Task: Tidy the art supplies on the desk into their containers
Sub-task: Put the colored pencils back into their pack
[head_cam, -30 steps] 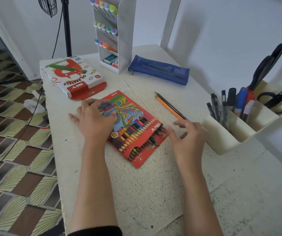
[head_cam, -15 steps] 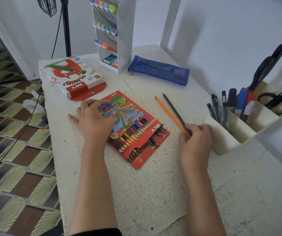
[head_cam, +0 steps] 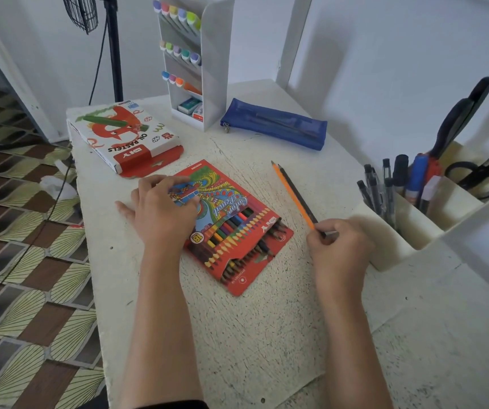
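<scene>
Right hand [head_cam: 337, 249] pinches 2 pencils [head_cam: 294, 193] at their ends, fingers curled; left hand [head_cam: 163, 214] flat, fingers spread, on colour pencil box [head_cam: 237, 228], white desk [head_cam: 252, 335].

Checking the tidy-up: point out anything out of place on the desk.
An orange pencil and a black pencil lie loose outside any container, near ends pinched by the right hand. The oil pastels box has its red flap open.
</scene>
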The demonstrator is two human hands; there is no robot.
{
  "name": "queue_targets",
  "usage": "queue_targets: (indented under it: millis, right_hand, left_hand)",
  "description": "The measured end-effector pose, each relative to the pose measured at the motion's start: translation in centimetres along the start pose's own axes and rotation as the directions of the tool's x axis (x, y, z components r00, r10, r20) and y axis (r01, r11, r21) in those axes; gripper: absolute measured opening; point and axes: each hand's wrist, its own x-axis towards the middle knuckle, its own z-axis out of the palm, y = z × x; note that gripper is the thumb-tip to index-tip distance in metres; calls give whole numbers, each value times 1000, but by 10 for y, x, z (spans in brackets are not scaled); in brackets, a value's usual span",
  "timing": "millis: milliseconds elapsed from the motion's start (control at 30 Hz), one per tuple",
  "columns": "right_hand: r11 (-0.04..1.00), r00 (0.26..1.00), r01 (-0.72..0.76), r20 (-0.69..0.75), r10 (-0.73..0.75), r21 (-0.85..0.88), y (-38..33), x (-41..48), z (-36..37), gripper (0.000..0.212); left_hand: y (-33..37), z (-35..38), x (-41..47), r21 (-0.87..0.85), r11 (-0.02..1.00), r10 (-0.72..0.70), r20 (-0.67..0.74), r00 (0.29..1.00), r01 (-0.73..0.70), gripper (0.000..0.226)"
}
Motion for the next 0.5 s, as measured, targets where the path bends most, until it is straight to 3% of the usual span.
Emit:
queue_targets:
  millis: [167,367,433,500]
  right_hand:
    - [942,998,3,63,-26,335,-7,-1,-1,13]
    - [877,957,3,252,-142,481,-15,-4,0,51]
    - [857,948,-36,290,-134,514,-16,-6,-1,47]
    - [816,956,-91,281,-90,570,-18,-6,-3,29]
  left_hand:
    - [0,0,0,-11,1000,7,-3,1000,-7,35]
    - [0,0,-1,-17,1000,8,-6,1000,-8,35]
    - [0,0,-1,-16,1000,8,-5,1000,-8,35]
    - [0,0,-1,-15,1000,8,-4,1000,-8,34]
